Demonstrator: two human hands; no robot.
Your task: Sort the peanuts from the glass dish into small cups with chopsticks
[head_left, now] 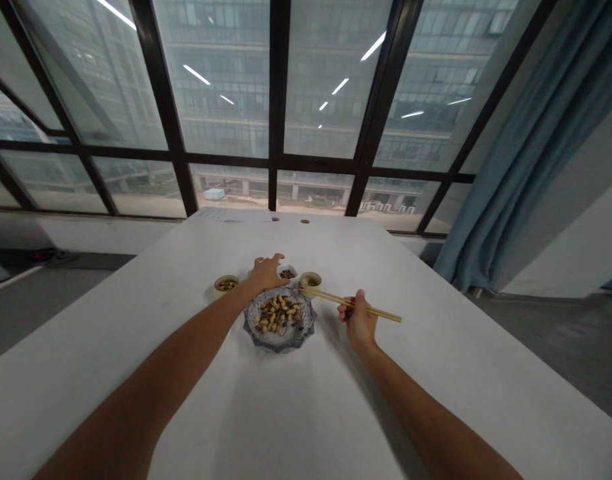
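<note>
My left hand point(267, 273) reaches across behind a scalloped clear glass bowl point(281, 345), its fingers spread beside a small white bowl point(293, 269) with dark bits in it. Whether the fingertips touch that bowl I cannot tell. Pale, peanut-like pieces mixed with dark ones point(279, 312) lie in the glass bowl. My right hand point(361, 323) is closed on a pair of wooden chopsticks point(381, 313). Their tips point left, at the near edge of a small cream bowl point(311, 275). Another small bowl point(227, 289), holding brownish pieces, stands left of my left hand, partly behind my forearm.
All the bowls stand on a long white table point(376, 400). Papers point(236, 215) lie at its far end, near two round holes. Beyond are dark-framed windows point(226, 87); a blue curtain point(516, 153) hangs at the right.
</note>
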